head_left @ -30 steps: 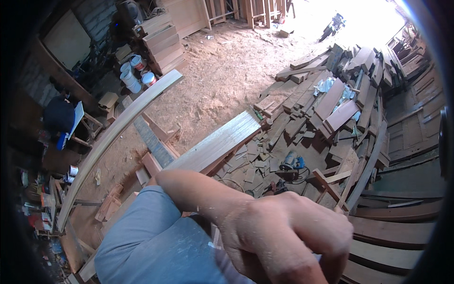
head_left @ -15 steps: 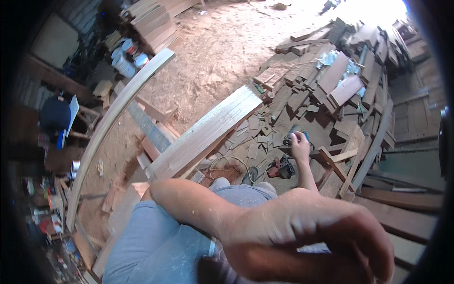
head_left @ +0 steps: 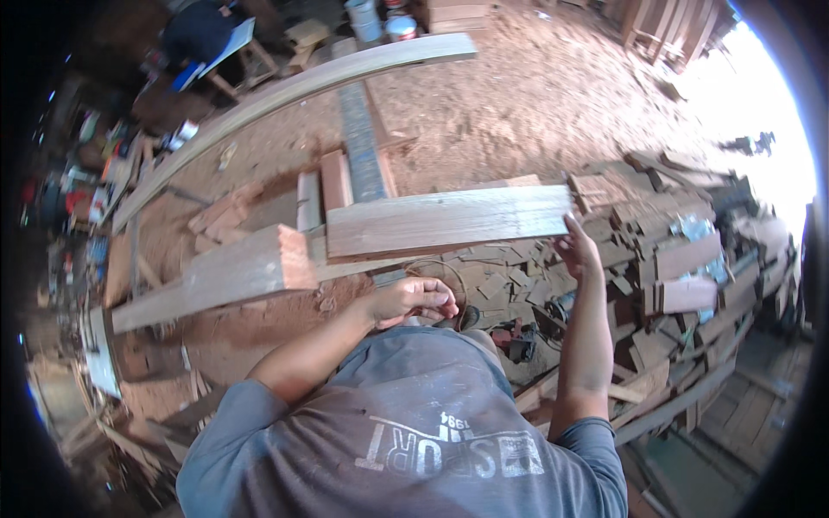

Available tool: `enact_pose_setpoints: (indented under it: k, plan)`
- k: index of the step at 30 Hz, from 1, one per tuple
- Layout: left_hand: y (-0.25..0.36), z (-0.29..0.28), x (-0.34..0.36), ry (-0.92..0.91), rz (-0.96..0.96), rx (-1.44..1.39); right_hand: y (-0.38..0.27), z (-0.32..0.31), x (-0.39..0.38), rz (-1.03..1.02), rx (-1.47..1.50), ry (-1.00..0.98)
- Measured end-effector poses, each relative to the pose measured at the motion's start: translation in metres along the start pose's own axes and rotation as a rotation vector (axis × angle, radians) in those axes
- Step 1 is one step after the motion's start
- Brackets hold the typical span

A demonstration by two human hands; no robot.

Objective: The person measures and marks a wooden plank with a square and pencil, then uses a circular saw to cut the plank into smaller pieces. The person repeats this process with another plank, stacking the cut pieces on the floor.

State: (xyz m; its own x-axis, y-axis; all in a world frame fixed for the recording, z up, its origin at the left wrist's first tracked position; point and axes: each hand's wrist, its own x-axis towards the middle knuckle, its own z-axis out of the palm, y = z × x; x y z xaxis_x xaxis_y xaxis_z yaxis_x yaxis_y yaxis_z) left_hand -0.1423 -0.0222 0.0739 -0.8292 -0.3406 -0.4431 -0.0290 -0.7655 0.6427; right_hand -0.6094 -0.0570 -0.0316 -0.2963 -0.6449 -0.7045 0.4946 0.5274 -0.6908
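Note:
My right hand (head_left: 579, 246) grips the right end of a wide, pale wooden board (head_left: 440, 220), which lies across timber pieces in front of me. My left hand (head_left: 419, 302) is just below the board, in front of my chest, its fingers curled with nothing visible in them. To its left is a tapered wooden block (head_left: 224, 272) with a rough reddish end. A cord loops behind my left hand, and a red power tool (head_left: 514, 344) lies on the floor among offcuts below the board.
A long curved plank (head_left: 294, 91) spans the upper left over sawdust-covered floor. A heap of planks (head_left: 686, 259) fills the right side. Buckets (head_left: 363, 22), dark clutter and stools stand at the back left. A bright opening with a motorbike (head_left: 751, 142) is at upper right.
The view has swung, so the board now runs crosswise. My left hand has dropped from close to the camera; my right hand has moved from the blue tool to the board's end.

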Motion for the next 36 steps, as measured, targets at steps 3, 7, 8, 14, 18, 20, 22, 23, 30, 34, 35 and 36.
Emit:
enact_pose_setpoints:
  k: [3, 7, 8, 14, 18, 20, 22, 23, 30, 34, 35, 36]
  plan:
    - [-0.026, -0.020, -0.002, 0.197, 0.005, -0.167, -0.013, 0.033, -0.028, -0.019, 0.014, -0.025]
    - [-0.043, -0.025, 0.035, 0.415, -0.014, -0.303, -0.009, 0.029, -0.040, -0.075, 0.109, -0.028]
    - [-0.044, -0.020, 0.047, 0.486, 0.010, -0.347, -0.008, 0.025, -0.046, -0.089, 0.107, -0.017]
    - [-0.037, 0.002, 0.090, 0.647, 0.326, -0.808, -0.007, 0.024, -0.134, -0.237, 0.044, 0.087]
    - [-0.040, 0.016, 0.093, 0.673, 0.410, -0.843, 0.025, 0.002, -0.160, -0.355, 0.080, 0.096]
    - [-0.029, 0.022, 0.082, 0.679, 0.415, -0.807, 0.036, 0.013, -0.179, -0.371, 0.161, 0.139]
    - [-0.014, 0.028, 0.082, 0.713, 0.451, -0.759, 0.051, 0.006, -0.188, -0.347, 0.283, 0.104]
    - [-0.005, 0.032, 0.083, 0.734, 0.477, -0.735, 0.055, 0.008, -0.196, -0.328, 0.374, 0.091]
    - [0.083, 0.067, 0.093, 0.699, 0.832, -0.120, 0.081, 0.001, -0.185, -0.397, -0.070, 0.497]
    - [0.122, 0.095, 0.099, 0.623, 0.940, 0.184, 0.012, 0.098, -0.245, -1.252, -0.670, 0.707]
    - [0.130, 0.112, 0.102, 0.583, 0.987, 0.257, 0.005, 0.109, -0.248, -1.468, -0.727, 0.713]
    - [0.137, 0.132, 0.103, 0.590, 0.949, 0.289, 0.013, 0.114, -0.236, -1.564, -0.754, 0.541]
